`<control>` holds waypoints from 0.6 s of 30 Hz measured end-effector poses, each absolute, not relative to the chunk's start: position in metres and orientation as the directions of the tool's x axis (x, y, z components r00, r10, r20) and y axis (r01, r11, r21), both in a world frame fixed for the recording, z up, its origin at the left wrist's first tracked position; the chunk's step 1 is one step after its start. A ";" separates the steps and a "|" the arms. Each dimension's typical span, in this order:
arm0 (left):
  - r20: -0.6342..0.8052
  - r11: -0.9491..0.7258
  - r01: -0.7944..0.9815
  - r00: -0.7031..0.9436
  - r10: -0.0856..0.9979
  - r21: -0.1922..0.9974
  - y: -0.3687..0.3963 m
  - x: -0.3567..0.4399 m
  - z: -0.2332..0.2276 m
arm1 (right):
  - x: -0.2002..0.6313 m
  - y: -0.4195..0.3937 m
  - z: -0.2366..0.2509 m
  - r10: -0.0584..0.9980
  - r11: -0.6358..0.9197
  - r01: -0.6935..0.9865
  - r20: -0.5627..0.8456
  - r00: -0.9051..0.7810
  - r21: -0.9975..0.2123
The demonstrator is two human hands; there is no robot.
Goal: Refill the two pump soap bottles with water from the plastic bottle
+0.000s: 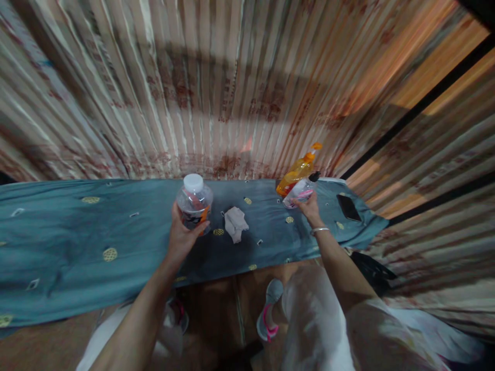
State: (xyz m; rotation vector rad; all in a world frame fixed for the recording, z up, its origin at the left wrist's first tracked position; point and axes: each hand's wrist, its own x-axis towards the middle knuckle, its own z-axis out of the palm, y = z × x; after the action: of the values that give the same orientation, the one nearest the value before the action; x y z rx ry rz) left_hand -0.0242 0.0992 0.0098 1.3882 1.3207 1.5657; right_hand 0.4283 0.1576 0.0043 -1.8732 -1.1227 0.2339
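My left hand (183,231) is wrapped round a clear plastic jar (194,198) with a white lid and an orange and black label. The jar stands upright on the blue-green cloth (69,242). Over to the right, my right hand (309,206) grips a clear bottle (299,192) with a black top and a pink marking. Just behind that bottle stands a yellow pump bottle (297,174) with an orange top. A crumpled pale cloth or tissue (235,224) lies between my two hands, touched by neither.
A dark phone (348,207) lies near the table's right end. Behind the table rises a ribbed wall (216,93) with reddish print. Below the front edge are my legs and a grey shoe (274,292); a black object (371,270) sits under the right end.
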 end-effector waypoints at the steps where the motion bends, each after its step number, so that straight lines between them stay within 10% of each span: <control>1: 0.292 -0.268 0.131 -0.226 0.929 0.954 0.100 -0.024 0.007 | 0.426 0.160 0.002 0.772 -0.187 0.589 0.253 0.583 -0.786; 18: 0.249 -0.191 0.232 -0.249 0.936 0.954 0.098 -0.027 -0.006 | 0.422 0.160 -0.025 0.763 -0.321 0.568 0.149 0.629 -0.758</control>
State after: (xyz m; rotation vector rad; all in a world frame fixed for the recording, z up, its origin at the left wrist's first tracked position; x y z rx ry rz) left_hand -0.0274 0.0976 -0.0058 1.3917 1.4614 1.4867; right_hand 0.4216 0.1595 -0.0254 -2.0241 -1.0424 0.2989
